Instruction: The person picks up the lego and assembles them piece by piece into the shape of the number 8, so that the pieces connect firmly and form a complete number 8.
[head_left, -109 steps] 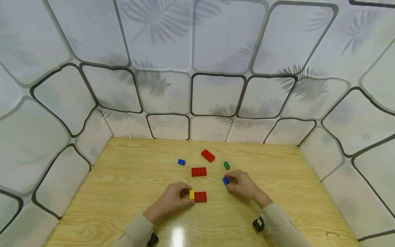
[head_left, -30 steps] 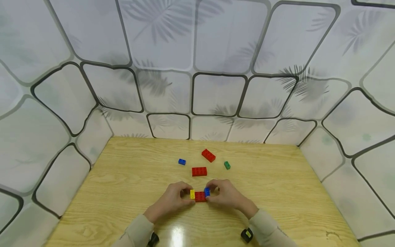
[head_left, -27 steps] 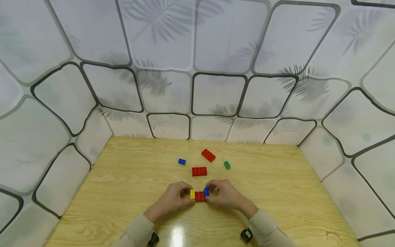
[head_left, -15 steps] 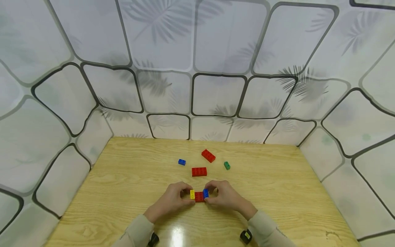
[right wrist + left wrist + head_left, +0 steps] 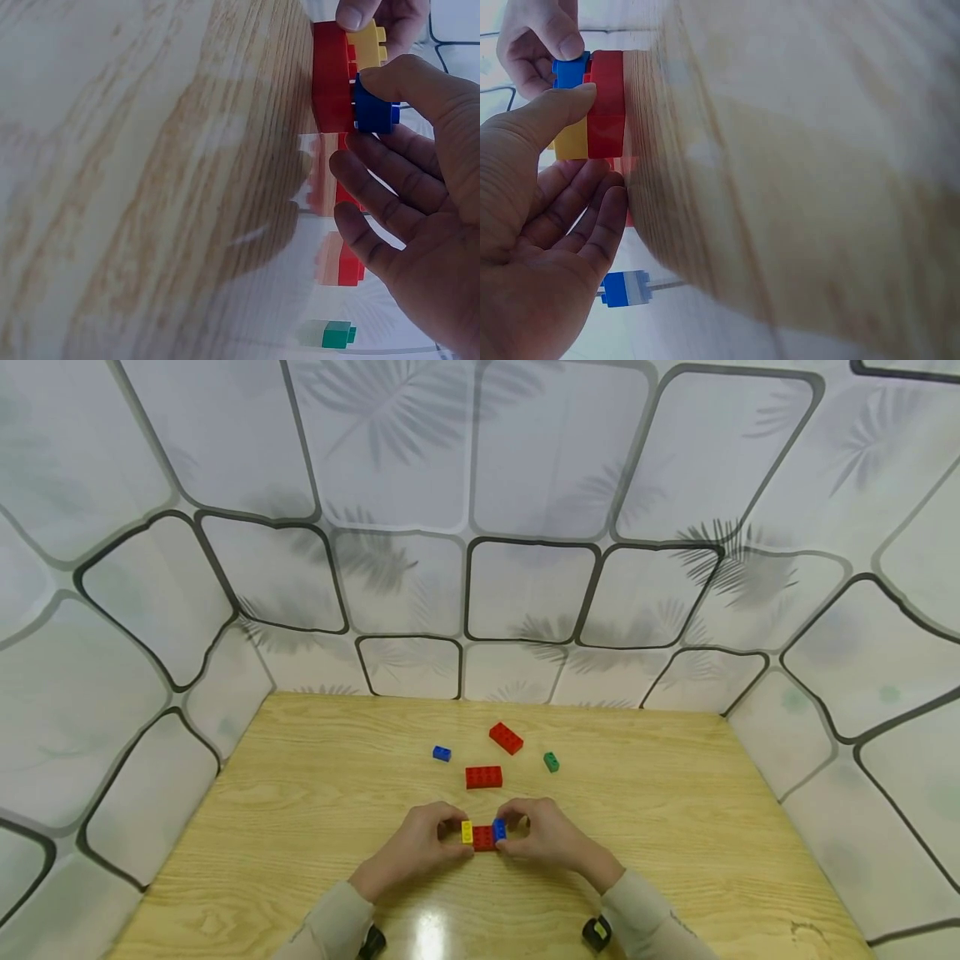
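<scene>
A red brick (image 5: 483,838) lies on the table near the person, between both hands. On its left end sits a yellow brick (image 5: 467,832), which the left hand (image 5: 423,839) pinches between thumb and fingers. The right hand (image 5: 547,833) pinches a small blue brick (image 5: 499,829) at the red brick's right end. In the right wrist view the blue brick (image 5: 373,106) stands against the studs of the red brick (image 5: 331,79); whether it is fully pressed down I cannot tell. The left wrist view shows the left thumb across the yellow brick (image 5: 571,141).
Beyond the hands, a second red brick (image 5: 483,777) and a third, angled red brick (image 5: 506,737) lie on the wooden table (image 5: 337,777). Another blue brick (image 5: 442,753) is at their left, a green brick (image 5: 551,762) at their right. Patterned walls enclose the back and sides.
The right hand has carried the blue brick leftward from near the green brick to the red brick's right end. Over the last second it has shifted slightly further left. The left hand stays put.
</scene>
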The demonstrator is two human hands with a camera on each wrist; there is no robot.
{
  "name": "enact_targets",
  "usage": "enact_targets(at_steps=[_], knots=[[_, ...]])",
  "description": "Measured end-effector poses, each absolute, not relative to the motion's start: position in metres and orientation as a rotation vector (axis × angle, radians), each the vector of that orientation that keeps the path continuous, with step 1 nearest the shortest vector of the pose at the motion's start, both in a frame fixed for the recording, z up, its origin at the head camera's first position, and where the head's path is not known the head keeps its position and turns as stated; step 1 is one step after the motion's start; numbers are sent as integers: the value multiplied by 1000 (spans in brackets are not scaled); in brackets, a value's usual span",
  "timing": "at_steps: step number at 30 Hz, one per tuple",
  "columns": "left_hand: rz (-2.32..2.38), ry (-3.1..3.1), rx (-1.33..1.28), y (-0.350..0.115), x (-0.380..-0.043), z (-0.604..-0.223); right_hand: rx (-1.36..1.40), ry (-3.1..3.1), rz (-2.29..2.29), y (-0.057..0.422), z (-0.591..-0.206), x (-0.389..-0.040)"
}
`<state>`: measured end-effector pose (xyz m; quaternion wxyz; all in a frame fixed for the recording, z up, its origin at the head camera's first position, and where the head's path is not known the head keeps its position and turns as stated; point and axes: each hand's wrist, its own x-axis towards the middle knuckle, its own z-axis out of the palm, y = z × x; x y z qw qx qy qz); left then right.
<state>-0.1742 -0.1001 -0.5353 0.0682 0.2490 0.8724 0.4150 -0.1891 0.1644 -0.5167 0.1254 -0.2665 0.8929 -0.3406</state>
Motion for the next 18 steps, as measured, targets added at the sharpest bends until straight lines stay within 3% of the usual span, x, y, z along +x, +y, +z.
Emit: enact_targets(at_steps=[18], knots=[[1271,2621,749,-100,-173,-533,-798,2611,-944,163,-514,-190]])
